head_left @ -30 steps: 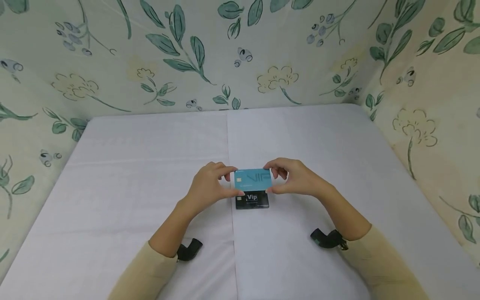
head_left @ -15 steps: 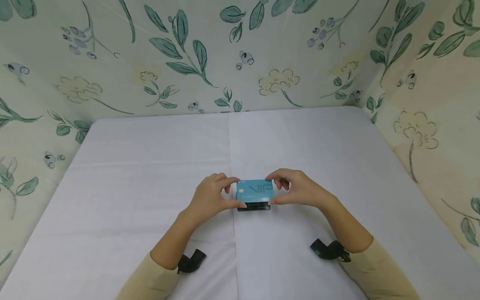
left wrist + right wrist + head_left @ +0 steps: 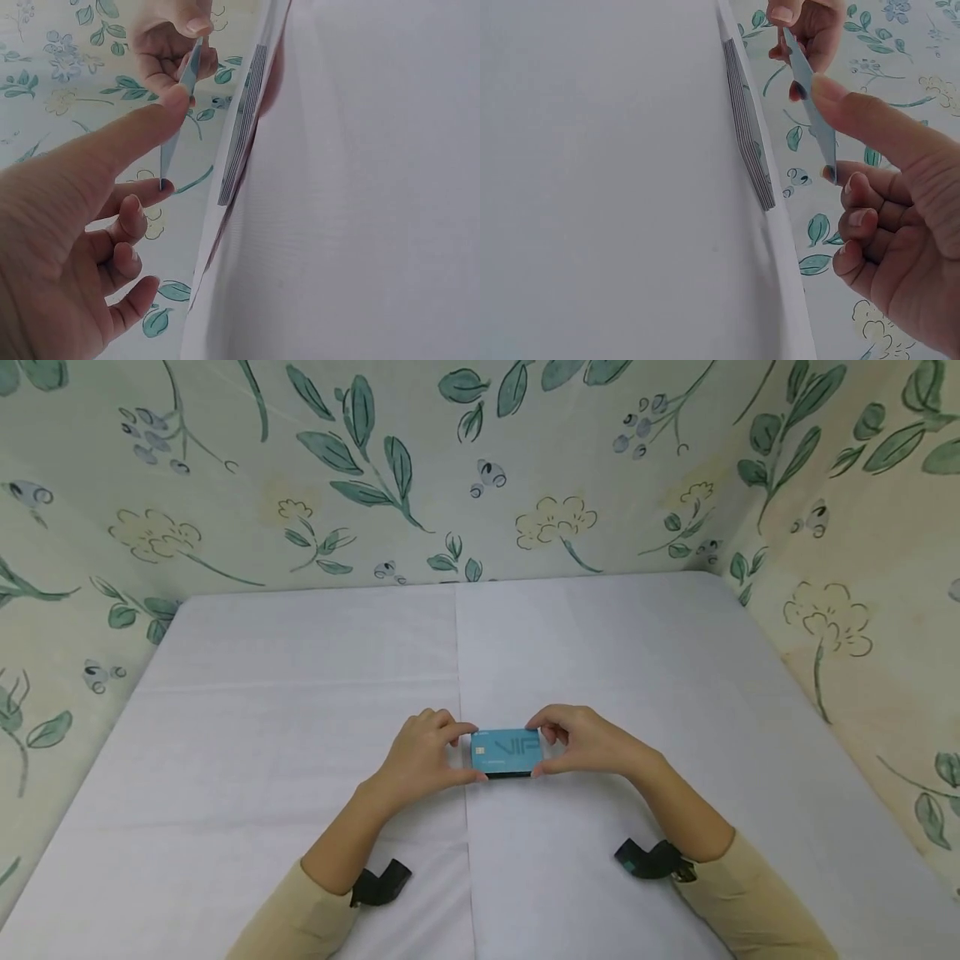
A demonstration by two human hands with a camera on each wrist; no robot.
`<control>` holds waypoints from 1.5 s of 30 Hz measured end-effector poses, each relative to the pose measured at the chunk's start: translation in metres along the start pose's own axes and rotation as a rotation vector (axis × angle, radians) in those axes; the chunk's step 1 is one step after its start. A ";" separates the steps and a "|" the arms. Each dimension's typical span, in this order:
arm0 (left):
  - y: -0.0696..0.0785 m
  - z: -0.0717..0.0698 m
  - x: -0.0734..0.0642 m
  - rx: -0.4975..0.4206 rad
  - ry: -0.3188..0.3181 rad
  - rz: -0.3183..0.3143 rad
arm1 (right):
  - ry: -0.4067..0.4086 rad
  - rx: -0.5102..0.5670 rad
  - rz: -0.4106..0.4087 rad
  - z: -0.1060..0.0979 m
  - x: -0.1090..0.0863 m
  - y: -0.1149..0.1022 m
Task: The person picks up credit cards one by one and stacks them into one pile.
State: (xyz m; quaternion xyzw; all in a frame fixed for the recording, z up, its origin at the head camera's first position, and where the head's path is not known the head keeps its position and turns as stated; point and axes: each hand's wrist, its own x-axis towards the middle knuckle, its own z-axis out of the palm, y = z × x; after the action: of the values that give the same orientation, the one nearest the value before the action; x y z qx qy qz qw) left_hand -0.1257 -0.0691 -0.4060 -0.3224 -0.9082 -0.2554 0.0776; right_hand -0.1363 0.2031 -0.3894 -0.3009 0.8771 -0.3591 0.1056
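A light-blue card [image 3: 517, 758] with "VIP" lettering and a chip is held level between both hands. My left hand [image 3: 416, 756] pinches its left end between thumb and forefinger. At the right end my right hand [image 3: 592, 743] pinches the card the same way, with the other fingers curled in. Just a thin strip of a black card [image 3: 510, 775] shows below the blue one in the head view. Both wrist views reveal a neat stack of cards [image 3: 244, 124] lying on the table, with a gap between it and the raised blue card [image 3: 814, 112].
A white cloth with fold lines covers the table [image 3: 300, 643]. Leaf-and-flower patterned fabric [image 3: 465, 468] rises behind it and at both sides. A black wrist device [image 3: 381, 883] sits by the left sleeve, and another black device [image 3: 651, 860] by the right.
Both hands have brought the blue card toward the body, over the black card. The black card's "Vip" lettering, visible a second ago, is now covered. Both grips stay the same.
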 end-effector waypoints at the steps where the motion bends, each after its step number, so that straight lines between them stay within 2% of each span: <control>1: -0.001 0.001 0.000 0.004 -0.006 -0.001 | -0.006 0.001 0.006 0.001 0.000 0.001; 11: -0.007 0.010 0.001 0.073 -0.077 -0.023 | -0.013 -0.041 0.028 0.010 0.006 0.007; 21: -0.010 0.015 0.001 0.097 -0.095 -0.038 | -0.009 -0.106 0.012 0.013 0.007 0.012; 31: -0.012 0.016 0.001 0.110 -0.119 -0.052 | -0.043 -0.167 0.031 0.015 0.009 0.013; 37: -0.012 0.017 0.000 0.100 -0.148 -0.071 | -0.071 -0.168 0.055 0.015 0.010 0.010; 45: -0.012 0.019 0.000 0.073 -0.133 -0.078 | -0.074 -0.162 0.059 0.016 0.009 0.010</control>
State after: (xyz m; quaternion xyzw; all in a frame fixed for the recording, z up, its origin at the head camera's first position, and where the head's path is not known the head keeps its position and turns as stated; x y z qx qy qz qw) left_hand -0.1329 -0.0674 -0.4276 -0.2998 -0.9320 -0.2029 0.0188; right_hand -0.1421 0.1941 -0.4074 -0.2955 0.9073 -0.2725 0.1236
